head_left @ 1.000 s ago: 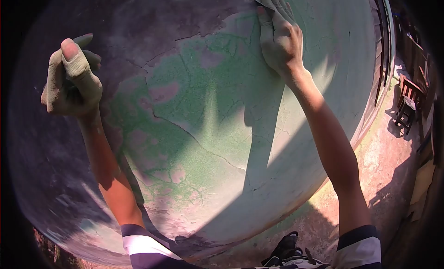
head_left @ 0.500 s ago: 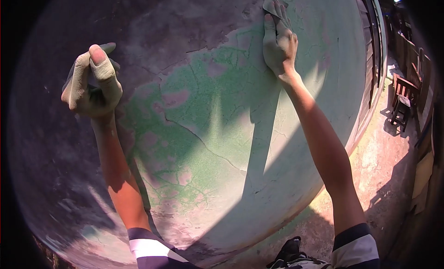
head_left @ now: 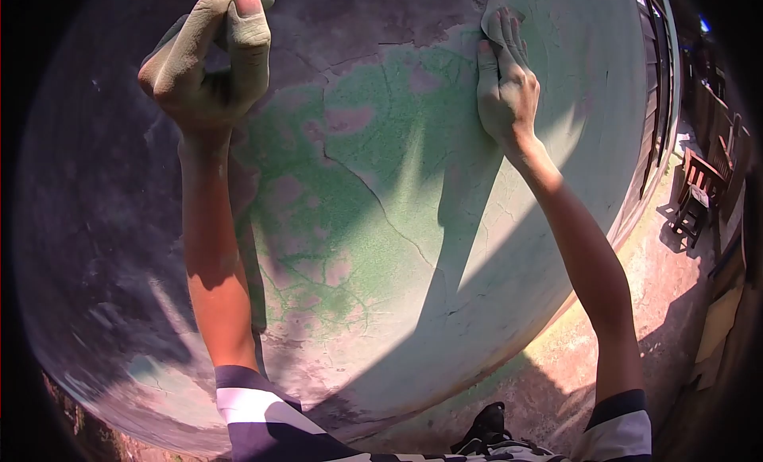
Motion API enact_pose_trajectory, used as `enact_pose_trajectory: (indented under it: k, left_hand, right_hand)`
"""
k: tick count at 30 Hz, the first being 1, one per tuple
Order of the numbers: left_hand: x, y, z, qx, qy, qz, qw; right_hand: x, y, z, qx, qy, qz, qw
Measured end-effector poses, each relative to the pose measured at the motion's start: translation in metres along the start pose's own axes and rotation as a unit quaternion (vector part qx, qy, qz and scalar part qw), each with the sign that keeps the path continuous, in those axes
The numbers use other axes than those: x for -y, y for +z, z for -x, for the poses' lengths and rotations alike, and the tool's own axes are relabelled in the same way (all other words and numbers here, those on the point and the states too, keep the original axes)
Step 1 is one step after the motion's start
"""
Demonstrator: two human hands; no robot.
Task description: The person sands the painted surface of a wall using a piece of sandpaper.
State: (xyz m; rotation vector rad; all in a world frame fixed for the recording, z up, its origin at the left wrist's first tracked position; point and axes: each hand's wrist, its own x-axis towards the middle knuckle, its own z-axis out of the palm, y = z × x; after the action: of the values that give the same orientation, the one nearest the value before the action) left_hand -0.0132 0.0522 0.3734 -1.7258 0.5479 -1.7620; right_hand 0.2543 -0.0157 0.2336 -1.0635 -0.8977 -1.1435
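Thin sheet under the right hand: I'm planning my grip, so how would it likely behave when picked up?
The sheet is probably light and bendable, since its visible edge looks thin. It seems unlikely to roll, lying nearly flat under the right hand. That hand's fingers look pale and dusty, so the sheet might slip.

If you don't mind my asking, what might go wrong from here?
The thin sheet under the right hand's fingers could slip or fold, letting fingertips scrape the wall.

The long crack might shed bits if rubbed hard, since the paint around it already looks patchy.

The left hand has a pale coating, perhaps dust, which could get into the eyes if that hand touched the face.
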Motion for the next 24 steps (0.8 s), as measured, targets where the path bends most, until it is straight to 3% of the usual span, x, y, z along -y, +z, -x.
enact_pose_trajectory:
  k: [3,5,7,9,10,11,13,17,19,21,22,23,24]
  left_hand:
    - [-0.005,0.003,-0.001,-0.032,0.025,0.007,0.999]
    - [-0.005,0.001,-0.001,-0.026,-0.001,0.024,0.999]
    - [-0.004,0.002,0.0,-0.031,0.002,0.024,0.999]
    - [-0.002,0.001,0.0,-0.037,0.001,0.015,0.999]
    - [-0.004,0.002,-0.001,-0.041,0.005,0.022,0.999]
    - [-0.005,0.003,-0.002,-0.043,0.008,0.03,0.999]
    - [-0.002,0.003,-0.001,-0.036,0.008,0.03,0.999]
    - [0.0,-0.001,0.0,-0.042,0.026,0.025,0.998]
    - [-0.003,0.001,-0.001,-0.033,0.025,0.055,0.998]
    - [-0.003,-0.001,0.001,-0.045,-0.018,0.043,0.998]
    - [0.001,-0.001,0.002,-0.047,-0.011,0.055,0.997]
    - [0.0,0.0,0.0,-0.048,-0.008,0.054,0.997]
    - [-0.002,0.001,0.0,-0.049,-0.012,0.052,0.997]
  right_hand:
    - [0.059,-0.026,0.052,0.199,-0.198,-0.056,0.958]
    - [0.051,-0.033,0.056,0.239,-0.279,-0.053,0.929]
    - [0.027,-0.027,0.03,0.183,-0.274,0.001,0.944]
    - [0.001,-0.016,-0.006,0.074,-0.177,0.045,0.98]
    - [0.003,-0.015,-0.02,0.052,-0.052,-0.027,0.997]
    - [0.009,-0.016,-0.025,0.072,0.182,-0.098,0.976]
    - [0.02,-0.001,-0.011,0.008,0.024,-0.008,1.0]
    - [0.079,-0.012,0.049,0.154,-0.2,-0.012,0.968]
    - [0.07,-0.01,0.041,0.15,-0.202,-0.008,0.968]
    - [0.044,-0.002,0.008,0.081,-0.22,0.047,0.971]
    - [0.033,0.004,-0.008,0.034,-0.185,0.037,0.981]
    - [0.061,-0.023,-0.032,0.294,0.158,0.058,0.941]
    - [0.055,-0.011,-0.029,0.193,0.1,0.022,0.976]
